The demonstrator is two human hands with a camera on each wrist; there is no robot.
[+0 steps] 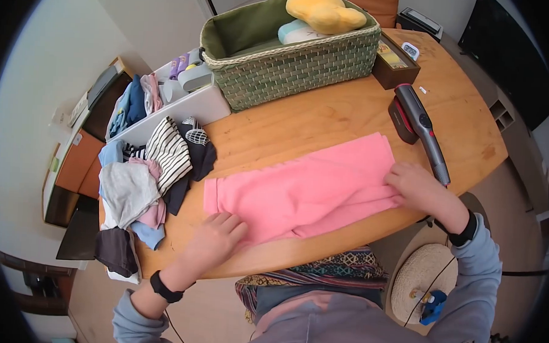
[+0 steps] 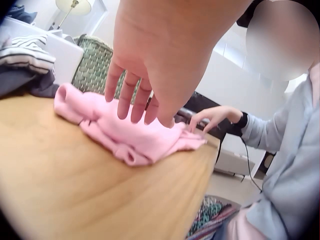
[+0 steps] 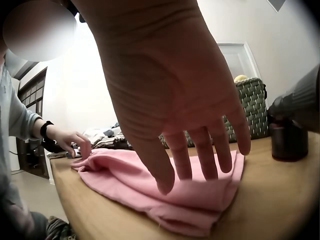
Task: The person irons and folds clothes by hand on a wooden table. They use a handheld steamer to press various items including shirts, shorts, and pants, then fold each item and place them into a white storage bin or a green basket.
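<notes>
Left hand (image 2: 155, 70) and right hand (image 3: 175, 100), fingers extended and gripping nothing, sit at opposite ends of the pink cloth (image 1: 298, 194) near the table's (image 1: 251, 140) front edge, presumably to smooth it; grey handheld appliance (image 1: 421, 116) rests off its right end, likely leaving room.

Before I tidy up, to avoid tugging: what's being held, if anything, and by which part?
No grip shows: the left hand and right hand have loose fingers at opposite ends of the pink cloth.

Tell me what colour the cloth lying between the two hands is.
The cloth is pink; the head view shows it best.
</notes>
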